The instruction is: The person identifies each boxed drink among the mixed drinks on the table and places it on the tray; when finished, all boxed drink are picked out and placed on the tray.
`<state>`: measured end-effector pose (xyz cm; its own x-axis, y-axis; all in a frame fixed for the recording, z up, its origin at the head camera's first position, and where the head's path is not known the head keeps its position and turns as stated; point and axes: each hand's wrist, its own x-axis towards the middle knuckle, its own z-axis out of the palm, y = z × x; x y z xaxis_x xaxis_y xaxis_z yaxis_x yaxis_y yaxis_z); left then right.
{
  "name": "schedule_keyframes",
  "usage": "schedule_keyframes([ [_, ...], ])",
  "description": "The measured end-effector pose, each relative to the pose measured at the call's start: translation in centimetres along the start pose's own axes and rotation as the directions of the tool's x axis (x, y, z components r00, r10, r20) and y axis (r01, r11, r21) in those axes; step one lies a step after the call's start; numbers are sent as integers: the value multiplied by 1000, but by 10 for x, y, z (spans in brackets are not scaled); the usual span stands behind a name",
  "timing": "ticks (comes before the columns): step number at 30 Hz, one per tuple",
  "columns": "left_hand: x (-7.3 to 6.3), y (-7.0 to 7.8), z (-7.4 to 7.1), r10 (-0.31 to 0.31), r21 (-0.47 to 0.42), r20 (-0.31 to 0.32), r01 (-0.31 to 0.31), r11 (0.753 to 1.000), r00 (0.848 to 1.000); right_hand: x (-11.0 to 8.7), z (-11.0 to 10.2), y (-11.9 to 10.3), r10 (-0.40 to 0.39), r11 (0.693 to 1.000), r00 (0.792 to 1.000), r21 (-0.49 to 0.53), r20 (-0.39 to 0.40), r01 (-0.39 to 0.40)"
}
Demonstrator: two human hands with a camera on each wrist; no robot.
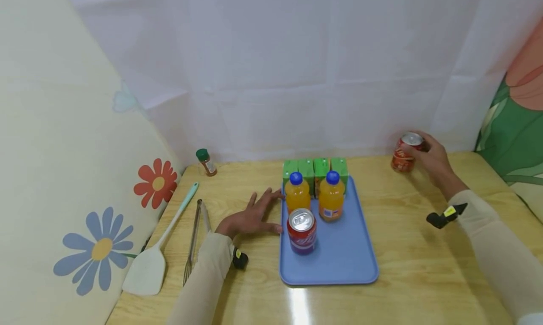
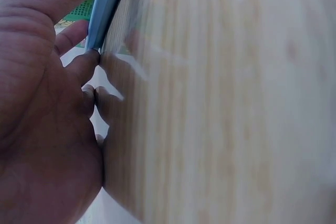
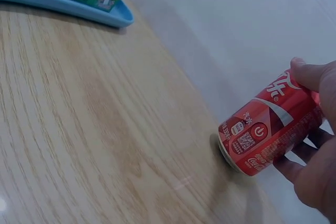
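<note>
At the back right, my right hand (image 1: 434, 162) grips a red cola can (image 1: 405, 153) around its upper part. In the right wrist view the can (image 3: 270, 121) stands upright to the table, its base on or just above the wood; I cannot tell which. My left hand (image 1: 256, 215) lies on the table with fingers spread, fingertips at the left edge of a blue tray (image 1: 343, 263). The tray bears a red and purple soda can (image 1: 302, 233), two orange juice bottles (image 1: 298, 195) with blue caps, and several green drink cartons (image 1: 339, 169) along its back.
Left of my left hand lie metal tongs (image 1: 195, 235) and a white spatula (image 1: 148, 268) with a mint handle end. A small green-capped spice jar (image 1: 206, 162) stands at the back left. A white cloth (image 1: 271, 79) hangs behind the table, with flowered fabric on both sides.
</note>
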<state>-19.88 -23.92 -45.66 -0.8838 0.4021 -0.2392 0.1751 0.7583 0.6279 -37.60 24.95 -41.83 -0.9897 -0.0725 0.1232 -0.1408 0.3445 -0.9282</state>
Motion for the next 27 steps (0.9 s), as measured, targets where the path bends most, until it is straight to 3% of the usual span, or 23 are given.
schedule_keyframes([
  [5,2,-1,-1,17,6,0,-17,1000,1000,-2,1,-12,-11,1000,1000,-18,0,11],
  [12,2,-1,-1,14,8,-2,-14,1000,1000,-5,7,-37,-49,998,999,43,1,49],
  [27,1,-1,-1,21,-2,-5,-21,1000,1000,-30,15,-110,-217,969,973,136,77,205],
])
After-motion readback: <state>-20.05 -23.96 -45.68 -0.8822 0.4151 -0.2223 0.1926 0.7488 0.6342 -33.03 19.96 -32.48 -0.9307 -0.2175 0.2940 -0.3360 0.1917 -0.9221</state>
